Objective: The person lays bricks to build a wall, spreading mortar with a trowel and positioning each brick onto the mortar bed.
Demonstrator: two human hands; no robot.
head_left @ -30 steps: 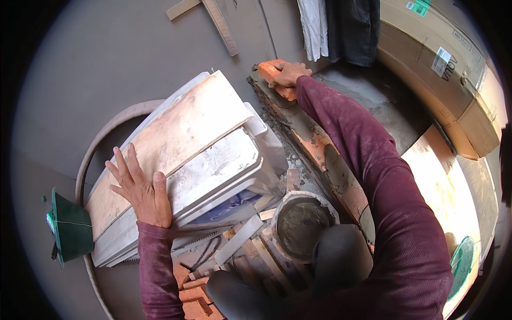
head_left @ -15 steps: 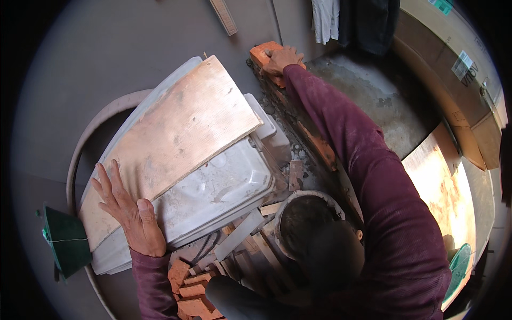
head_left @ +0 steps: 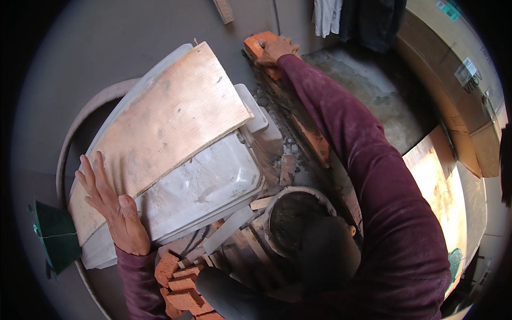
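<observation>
My right hand (head_left: 277, 52) reaches to the far end of a low ledge, its fingers bent over an orange brick (head_left: 260, 40). That brick lies on top of the ledge (head_left: 290, 98), which has mortar crumbs along its side. Over on the left, my left hand (head_left: 114, 209) is spread open, its palm at the near edge of a wooden board (head_left: 170, 112). The board rests on an upturned white plastic tub (head_left: 208, 176). Between my legs and the ledge stands a round bucket (head_left: 293, 210) with dark grey mortar in it, partly hidden by my knee.
Several loose orange bricks (head_left: 184, 290) are piled at the near left. A green bucket (head_left: 56, 234) stands at the far left. Cardboard boxes (head_left: 458, 101) line the right, beside a sunlit plywood sheet (head_left: 442, 186). Clothes (head_left: 368, 21) hang at the back wall. Wood strips (head_left: 261, 250) lie near my knees.
The whole view has shifted slightly, so most things sit a little further left and up. My right hand stays on the brick and my left hand stays spread at the board.
</observation>
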